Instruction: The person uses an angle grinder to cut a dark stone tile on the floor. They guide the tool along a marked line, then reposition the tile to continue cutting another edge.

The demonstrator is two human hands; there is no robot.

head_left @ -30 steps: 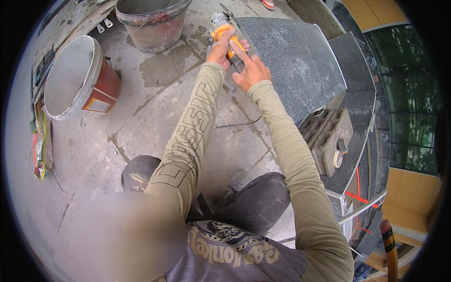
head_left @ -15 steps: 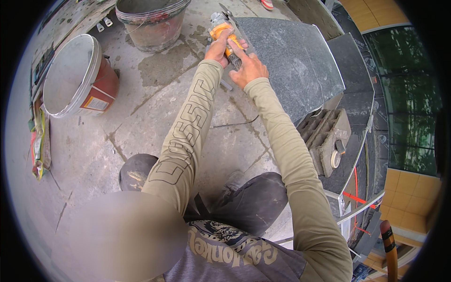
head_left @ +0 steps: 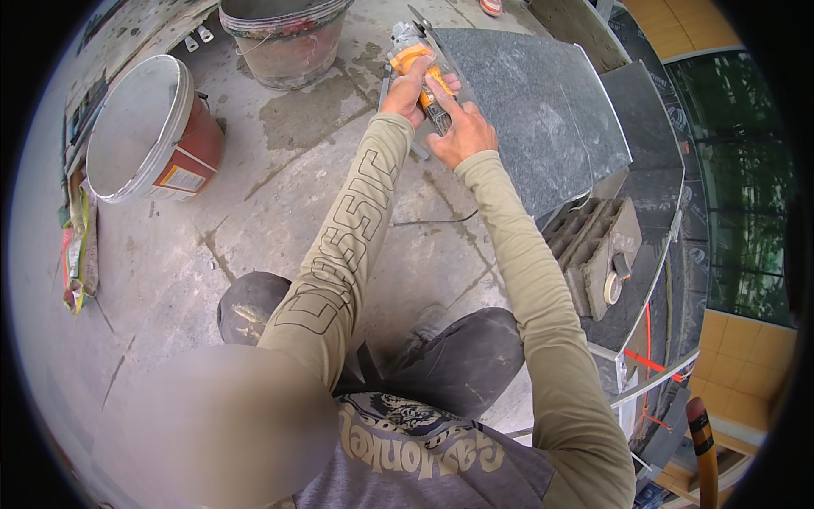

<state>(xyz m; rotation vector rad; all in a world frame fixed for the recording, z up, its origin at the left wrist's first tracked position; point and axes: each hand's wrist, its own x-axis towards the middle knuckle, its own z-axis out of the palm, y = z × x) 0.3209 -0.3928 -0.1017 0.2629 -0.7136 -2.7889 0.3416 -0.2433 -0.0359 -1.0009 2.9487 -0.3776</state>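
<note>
An orange and grey angle grinder (head_left: 413, 57) is in both my hands at the left edge of a dark grey stone slab (head_left: 534, 110). My left hand (head_left: 407, 95) wraps round its body, thumb lying forward along the orange casing. Behind it, my right hand (head_left: 465, 131) grips the black rear part, with a finger stretched along the casing. The grinder's head points away from me, and a thin dark edge, likely its disc, shows beside the head. Whether the disc touches the slab I cannot tell. Light dust covers the slab's top.
Left of my arms stand a white and red bucket (head_left: 174, 153) and a dark, mortar-stained bucket (head_left: 288, 51). A hollow block (head_left: 593, 246) with a roll of tape (head_left: 612, 288) on it is at my right. A crumpled sack (head_left: 80, 254) lies far left. A black cable (head_left: 437, 221) runs along the floor.
The whole view has shifted slightly, so buckets, slab and hands sit a little further right. Both hands keep their hold on the grinder.
</note>
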